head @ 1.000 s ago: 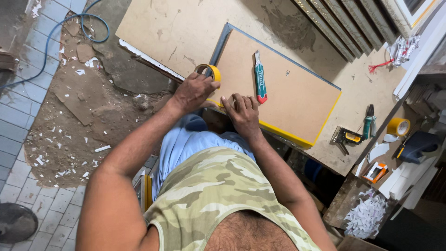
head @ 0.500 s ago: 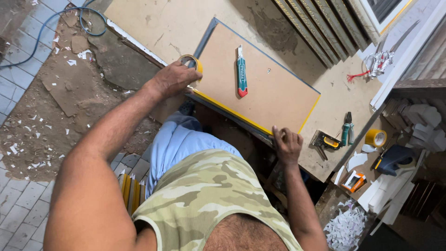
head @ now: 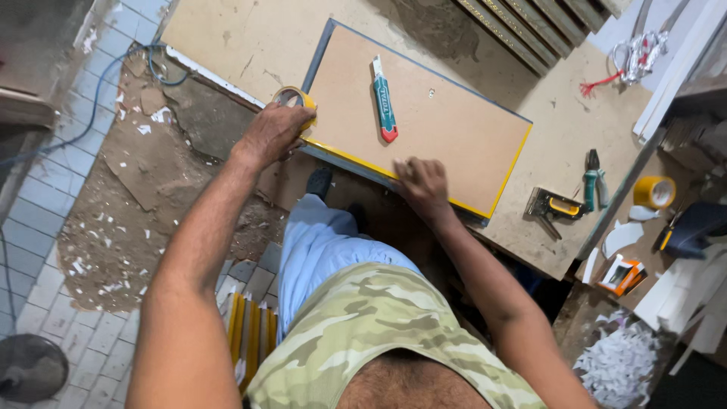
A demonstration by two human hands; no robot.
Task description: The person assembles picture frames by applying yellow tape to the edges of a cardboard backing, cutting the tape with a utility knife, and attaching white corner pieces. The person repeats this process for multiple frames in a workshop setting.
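Observation:
A brown board point(head: 447, 125) with yellow tape along its near and right edges lies on a wooden workbench point(head: 250, 38). My left hand point(head: 273, 132) grips a yellow tape roll point(head: 294, 97) at the board's near left corner. My right hand point(head: 420, 185) presses flat on the taped near edge, fingers spread. A green and red utility knife point(head: 384, 110) rests on the board between my hands.
A staple gun point(head: 556, 206) and green-handled pliers point(head: 591, 180) lie right of the board. A second yellow tape roll point(head: 654, 192) sits on a lower shelf at right. Wooden mouldings point(head: 530, 26) lean at the back. Rubble covers the tiled floor point(head: 113, 197) at left.
My right hand slid back left along the near edge from the board's right end. My left hand stays on the tape roll at the left corner. The camera has shifted.

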